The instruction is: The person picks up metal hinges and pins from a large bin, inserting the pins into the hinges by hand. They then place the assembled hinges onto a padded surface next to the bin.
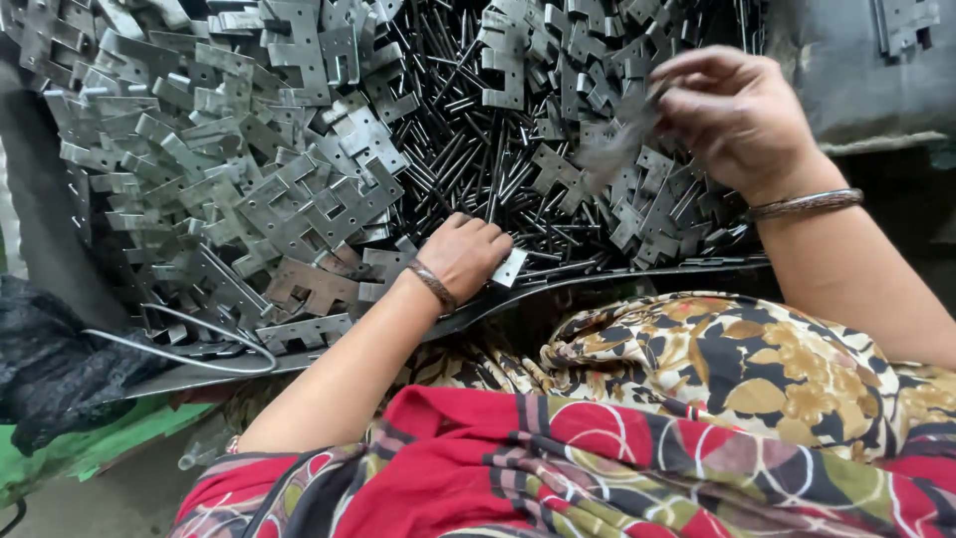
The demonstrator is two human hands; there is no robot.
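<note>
Two hands are at work over a big heap of metal parts. My left hand (466, 254) is curled shut around a small flat plate (511, 267), whose pale corner sticks out to the right of my knuckles, at the near edge of the heap just above the tray rim (637, 275). A bangle (431, 284) sits on that wrist.

My right hand (732, 115) is raised over the far right of the heap, fingers pinched together on a blurred grey piece (615, 149) that hangs down to the left of my fingertips; I cannot tell its exact shape. A second bangle (805, 203) circles that wrist.

Notched hinge plates (299, 199) lie piled thick on the left, many interlocked at odd angles. Thin dark pins (478, 149) run in a band through the middle, from the far edge down toward my left hand. More plates (647, 209) lie mixed with the pins on the right, under my right hand.

A loop of wire (189, 344) lies on the near left edge of the tray. A black bag (50, 359) sits at the left, with a green sheet (90, 443) below it. My lap is covered by patterned cloth (697, 399) in red, yellow and black, nearest of all.
</note>
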